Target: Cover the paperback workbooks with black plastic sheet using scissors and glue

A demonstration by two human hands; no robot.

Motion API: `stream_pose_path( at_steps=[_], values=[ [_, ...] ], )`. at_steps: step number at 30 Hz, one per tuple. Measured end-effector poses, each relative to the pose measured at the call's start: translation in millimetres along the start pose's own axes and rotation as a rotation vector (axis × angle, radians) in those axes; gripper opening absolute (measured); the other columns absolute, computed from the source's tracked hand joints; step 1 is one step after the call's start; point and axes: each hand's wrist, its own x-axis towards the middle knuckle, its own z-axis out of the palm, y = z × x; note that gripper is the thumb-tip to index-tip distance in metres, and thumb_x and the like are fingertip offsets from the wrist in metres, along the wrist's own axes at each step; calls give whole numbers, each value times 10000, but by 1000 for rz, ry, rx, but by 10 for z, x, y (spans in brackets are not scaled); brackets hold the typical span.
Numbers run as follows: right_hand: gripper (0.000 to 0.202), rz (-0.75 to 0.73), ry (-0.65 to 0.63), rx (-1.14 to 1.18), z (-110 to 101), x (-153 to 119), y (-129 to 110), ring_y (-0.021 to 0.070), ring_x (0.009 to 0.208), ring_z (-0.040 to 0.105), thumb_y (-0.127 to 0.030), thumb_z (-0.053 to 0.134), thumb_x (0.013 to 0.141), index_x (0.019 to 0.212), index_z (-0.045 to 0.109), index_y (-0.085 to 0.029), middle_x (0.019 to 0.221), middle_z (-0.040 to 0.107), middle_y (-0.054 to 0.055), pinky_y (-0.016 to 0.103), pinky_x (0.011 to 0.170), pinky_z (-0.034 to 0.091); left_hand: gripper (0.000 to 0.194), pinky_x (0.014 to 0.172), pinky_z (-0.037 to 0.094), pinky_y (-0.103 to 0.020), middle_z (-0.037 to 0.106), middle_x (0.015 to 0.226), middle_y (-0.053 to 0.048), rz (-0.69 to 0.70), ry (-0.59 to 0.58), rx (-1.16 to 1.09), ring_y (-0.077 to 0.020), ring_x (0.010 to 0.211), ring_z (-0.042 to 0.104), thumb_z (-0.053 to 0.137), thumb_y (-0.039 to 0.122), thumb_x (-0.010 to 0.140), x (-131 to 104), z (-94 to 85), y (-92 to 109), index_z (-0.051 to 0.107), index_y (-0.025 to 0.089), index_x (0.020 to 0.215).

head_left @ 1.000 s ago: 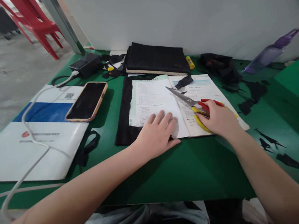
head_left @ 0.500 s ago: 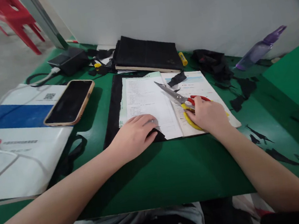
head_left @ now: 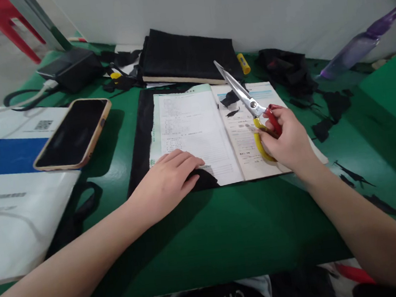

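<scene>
At the near edge, dark clothing with pale lettering shows below the green table (head_left: 229, 231). The left hand (head_left: 168, 183) lies palm down on the lower left corner of an open book (head_left: 192, 130), its fingers lying loosely side by side, thumb apart, over the page and the black material (head_left: 140, 141) underneath. To the right, thin black slivers (head_left: 388, 205) lie on the table. The right hand (head_left: 292, 142) curls its fingers around the red and yellow handles of the scissors (head_left: 253, 104), which are over the right-hand page, blades together and tips pointing away. Beyond the handles, black scraps (head_left: 228, 98) rest on that page. Left of the book, a phone (head_left: 73, 132) sits on a white and blue folder (head_left: 2, 156). Farther back are a black box (head_left: 69, 70) with a cable plugged in, a black-covered book (head_left: 187, 54), a small yellow cylinder (head_left: 243, 63), a crumpled dark heap (head_left: 284, 69) and a tilted purple bottle (head_left: 350, 56). Farthest, on the left, stands a red chair (head_left: 12, 22).
</scene>
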Motion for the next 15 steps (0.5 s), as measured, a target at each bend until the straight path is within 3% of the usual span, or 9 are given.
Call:
stream_pose_path(
  at_steps=[5,9,15],
  values=[
    [471,-17,-5,-22,38,0,36,252,898,650,-408,621,779,1181,459,-225,988,640,93,403,751,539,269,877,505,-396,640,1040,-74,25,-6,21,-205,970,566,461,179,951,18,33,-16,598,150,1180],
    [474,-53,-23,-31,77,-1,74,243,908,645,-435,614,783,1170,447,-217,1004,639,95,405,763,542,236,852,507,-395,636,988,-64,43,6,52,-203,938,568,471,202,959,27,46,-31,644,157,1113],
    [431,-77,-58,19,63,-25,9,226,902,636,-404,618,775,1122,446,-216,1018,627,86,406,822,531,177,808,518,-353,622,966,-48,-53,12,-39,-178,883,595,507,238,948,60,25,-25,667,174,985]
  ],
)
